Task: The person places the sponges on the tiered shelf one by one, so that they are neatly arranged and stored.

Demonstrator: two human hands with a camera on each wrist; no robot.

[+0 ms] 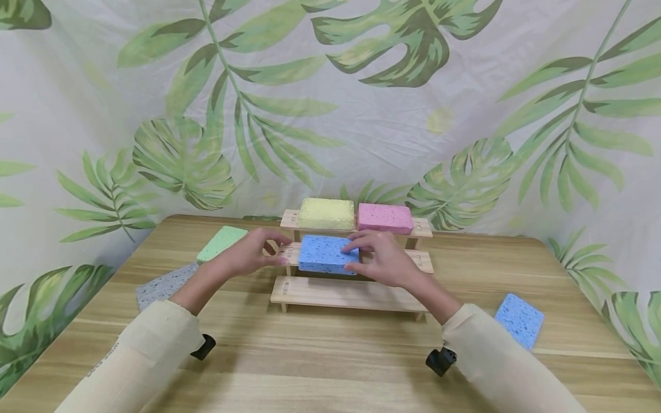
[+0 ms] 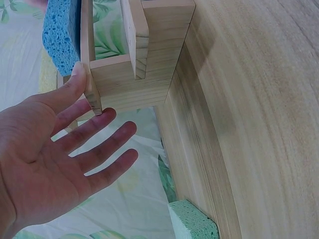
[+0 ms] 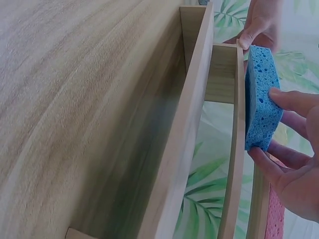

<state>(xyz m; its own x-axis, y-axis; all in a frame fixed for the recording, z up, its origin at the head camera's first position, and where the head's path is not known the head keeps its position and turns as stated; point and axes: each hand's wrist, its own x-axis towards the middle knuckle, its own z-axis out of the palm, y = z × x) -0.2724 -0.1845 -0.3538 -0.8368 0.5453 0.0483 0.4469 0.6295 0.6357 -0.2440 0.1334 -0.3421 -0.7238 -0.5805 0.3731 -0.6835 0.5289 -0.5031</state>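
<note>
A broad, light wood-grain table [image 1: 330,355] fills the lower view, backed by a pale cloth printed with green leaves [image 1: 361,115]. On the table stands a three-tiered stepped rack of pale wood [image 1: 346,292]. Its top tier carries a yellow rectangular sponge [image 1: 327,213] and, just beside it, a pink rectangular sponge [image 1: 385,218].

On the middle tier lies a blue rectangular porous sponge [image 1: 325,254] — the thing both hands attend to. The right hand [image 1: 384,261] grasps it at its right end: the wrist view shows fingers on the upper face and the thumb under the near edge [image 3: 259,109]. The left hand [image 1: 248,252] is released, fingers straight and spread; its thumb tip [image 2: 77,74] touches the end of the middle shelf, just beside the blue sponge's left end [image 2: 62,32].

Off the rack, a grey speckled sponge [image 1: 162,285] and a light green sponge [image 1: 222,242] lie on the table's left side, near each other — a second blue sponge [image 1: 518,319] sits well apart on the right.
</note>
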